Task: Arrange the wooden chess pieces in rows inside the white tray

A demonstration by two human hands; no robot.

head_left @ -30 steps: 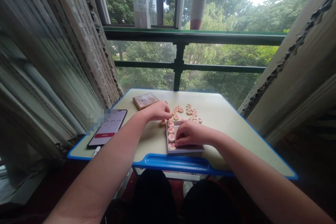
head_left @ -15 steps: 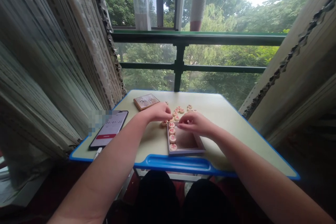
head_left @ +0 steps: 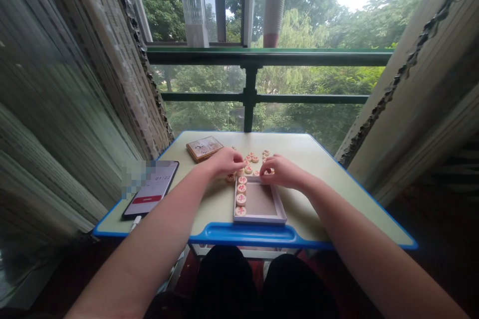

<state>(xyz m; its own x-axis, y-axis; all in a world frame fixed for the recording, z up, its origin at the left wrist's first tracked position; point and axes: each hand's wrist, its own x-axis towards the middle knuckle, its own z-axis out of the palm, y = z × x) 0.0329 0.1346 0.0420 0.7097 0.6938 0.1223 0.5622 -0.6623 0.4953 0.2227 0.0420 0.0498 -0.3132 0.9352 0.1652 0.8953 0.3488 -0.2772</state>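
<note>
My left hand (head_left: 229,160) is over the far left corner of a shallow open box (head_left: 280,215), thumb and fingers pinched beside the round wooden Chinese chess pieces. Whether a piece sits in that pinch is hidden. Down the box's left side runs a column of pieces with red characters, among them one nearest me (head_left: 240,211). My right hand (head_left: 280,170) is at the far right edge of the box, its fingers curled down by loose pieces; what they grip, if anything, cannot be made out. Loose pieces (head_left: 248,169) lie beyond the box, between both hands.
A decorated box lid (head_left: 204,147) lies at the back left of the table (head_left: 322,159). A phone (head_left: 151,192) with a running timer and a plugged cable is by the left edge. A blue tray groove (head_left: 250,233) lines the front; curtains and a green railing (head_left: 277,57) stand around.
My right hand has moved from above the box out to the loose pieces past its far right edge. My left hand stays near the far left corner. The view has shifted slightly.
</note>
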